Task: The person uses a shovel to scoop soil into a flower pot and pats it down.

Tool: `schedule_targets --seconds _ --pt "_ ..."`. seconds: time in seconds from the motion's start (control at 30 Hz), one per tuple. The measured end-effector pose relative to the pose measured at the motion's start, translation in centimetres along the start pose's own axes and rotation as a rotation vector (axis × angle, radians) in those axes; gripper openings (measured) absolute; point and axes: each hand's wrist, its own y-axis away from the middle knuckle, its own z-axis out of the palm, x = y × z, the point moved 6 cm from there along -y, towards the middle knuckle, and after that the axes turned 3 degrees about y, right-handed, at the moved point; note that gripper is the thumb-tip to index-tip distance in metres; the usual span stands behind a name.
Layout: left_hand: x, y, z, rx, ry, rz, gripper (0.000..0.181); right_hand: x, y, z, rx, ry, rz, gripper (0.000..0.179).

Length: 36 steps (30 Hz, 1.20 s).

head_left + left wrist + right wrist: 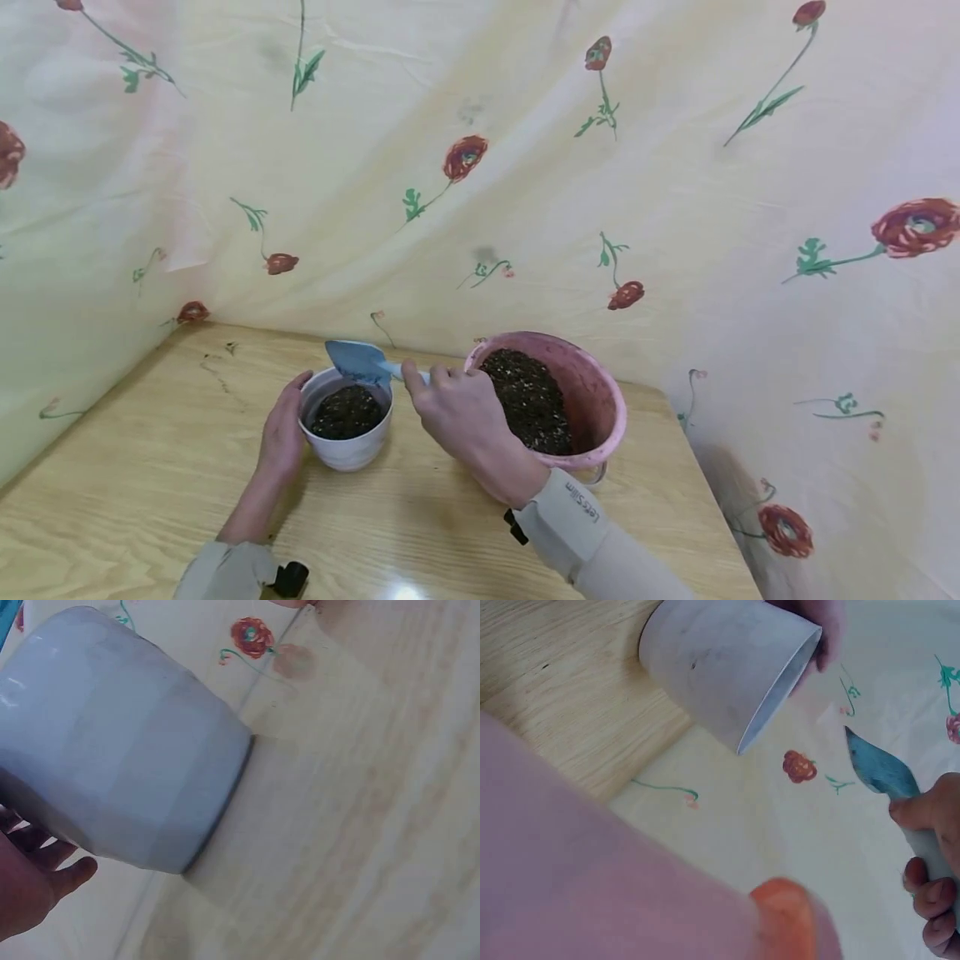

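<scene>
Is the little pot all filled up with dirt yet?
Not quite. Dark soil already lies partway up inside the white pot. Right now the blue trowel is held over it. Probably left: topping up, because the pink bucket holds more soil.

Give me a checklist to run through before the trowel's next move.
1. Trowel gripped in the right hand: ok.
2. White pot upright on the table: ok.
3. Left hand against the pot's side: ok.
4. Potted soil level with the rim: not ok, it sits lower.
5. Soil supply left in the pink bucket: ok.
6. Pot's underside undamaged: cannot tell, out of sight.
</scene>
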Motion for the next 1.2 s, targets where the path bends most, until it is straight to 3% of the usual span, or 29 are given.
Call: schedule_targets --seconds 0.2,0.47,0.67,0.97,1.2 --pt "1.5 0.2 -0.7 0.085 -0.018 0.057 0.052 1.6 0.9 -0.8 0.113 0.007 0.038 0.024" --pt "3.9 0.7 -0.3 0.177 -0.069 0.193 0.043 4.4 2.3 -1.2 0.146 0.027 0.098 0.015" --pt "5.6 0.7 1.1 0.146 -0.017 0.294 0.039 6.5 3.6 -1.4 0.121 0.012 0.135 0.019" --pt "7.8 0.7 2.6 0.116 -0.027 0.428 0.036 9.1 5.7 -1.9 0.118 -0.042 0.175 0.016" --pt "8.7 0.9 4.3 0.068 -0.037 0.453 0.036 10.7 7.7 -1.9 0.079 -0.102 0.208 0.029"
